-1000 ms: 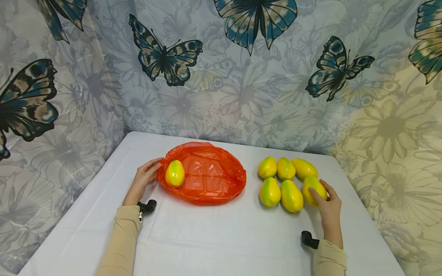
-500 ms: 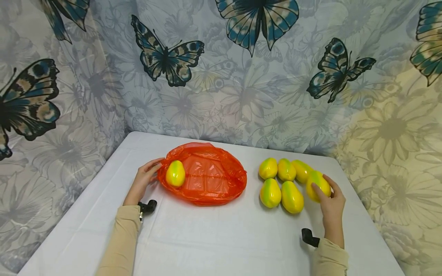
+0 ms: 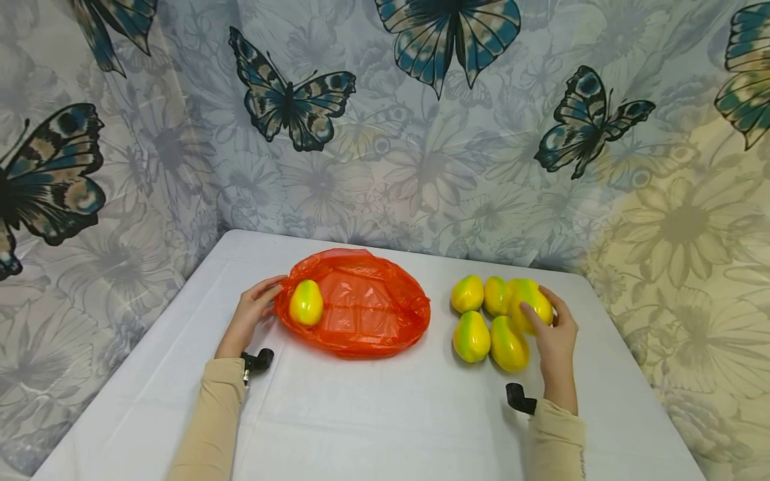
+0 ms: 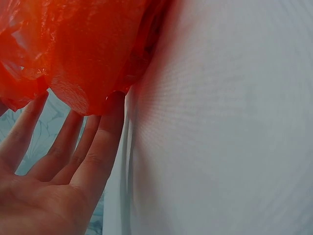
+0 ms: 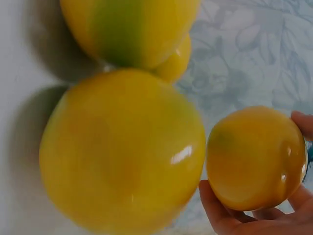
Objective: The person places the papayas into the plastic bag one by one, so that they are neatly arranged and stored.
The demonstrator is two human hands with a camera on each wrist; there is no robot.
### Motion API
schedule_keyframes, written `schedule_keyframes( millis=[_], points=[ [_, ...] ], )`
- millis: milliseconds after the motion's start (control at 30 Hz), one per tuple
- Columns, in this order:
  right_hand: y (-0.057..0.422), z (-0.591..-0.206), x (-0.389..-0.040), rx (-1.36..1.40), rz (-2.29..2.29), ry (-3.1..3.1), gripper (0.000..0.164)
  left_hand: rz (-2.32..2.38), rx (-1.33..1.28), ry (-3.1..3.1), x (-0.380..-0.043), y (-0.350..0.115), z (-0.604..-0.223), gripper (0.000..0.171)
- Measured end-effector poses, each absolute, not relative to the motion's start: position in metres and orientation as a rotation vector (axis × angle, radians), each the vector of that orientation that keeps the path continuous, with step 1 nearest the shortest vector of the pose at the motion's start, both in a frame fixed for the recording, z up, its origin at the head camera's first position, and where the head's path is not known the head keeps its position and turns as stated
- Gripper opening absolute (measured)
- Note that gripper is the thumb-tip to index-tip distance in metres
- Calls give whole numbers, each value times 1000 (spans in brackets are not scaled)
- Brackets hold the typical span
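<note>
- One grey floral fabric hanging (image 3: 421,174), printed with blue butterflies, is spread behind the far edge of a white cloth-covered tabletop (image 3: 385,414).
- Left of the tabletop's middle, nearer the far edge, a crinkled red thin-plastic bag (image 3: 367,297) is laid with its mouth spread wide.
- Toward the far right corner, four glossy yellow-green, oval loose fruits (image 3: 471,336) are plainly seen outside the bag; whether another is hidden behind the held one cannot be told.
- By the bag's left rim, the left hand (image 3: 252,315) is kept nearly straight-fingered, the plastic being touched by its fingertips.
- Above the cluster's right side, the right hand (image 3: 557,337) is curled round a glossy yellow-green held fruit (image 3: 537,308), seemingly lifted.
- Just one similar bagged fruit (image 3: 306,303) is contained at the bag's left end, so the work is judged barely begun.
</note>
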State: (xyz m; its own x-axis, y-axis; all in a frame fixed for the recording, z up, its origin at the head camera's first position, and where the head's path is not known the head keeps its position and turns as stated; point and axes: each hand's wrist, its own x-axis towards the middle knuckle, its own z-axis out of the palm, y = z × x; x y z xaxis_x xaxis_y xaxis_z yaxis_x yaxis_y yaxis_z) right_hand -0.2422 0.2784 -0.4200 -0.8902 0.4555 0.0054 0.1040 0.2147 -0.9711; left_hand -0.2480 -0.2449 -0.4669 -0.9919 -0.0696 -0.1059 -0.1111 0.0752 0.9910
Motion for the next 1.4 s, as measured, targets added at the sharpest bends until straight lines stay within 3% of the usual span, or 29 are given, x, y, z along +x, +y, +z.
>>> schedule_keyframes(
  millis=[367,800,1400],
  points=[
    [245,-418,-256,-411,1793,-2255,59,2109,-174,2296,-249,-243,-467,49],
    [204,-416,-265,-296,1850,-2314,60,2108,-179,2331,-261,-250,-492,55],
    [162,-425,-273,-139,1859,-2391,56,2125,-168,2297,-247,-243,-466,48]
  ],
)
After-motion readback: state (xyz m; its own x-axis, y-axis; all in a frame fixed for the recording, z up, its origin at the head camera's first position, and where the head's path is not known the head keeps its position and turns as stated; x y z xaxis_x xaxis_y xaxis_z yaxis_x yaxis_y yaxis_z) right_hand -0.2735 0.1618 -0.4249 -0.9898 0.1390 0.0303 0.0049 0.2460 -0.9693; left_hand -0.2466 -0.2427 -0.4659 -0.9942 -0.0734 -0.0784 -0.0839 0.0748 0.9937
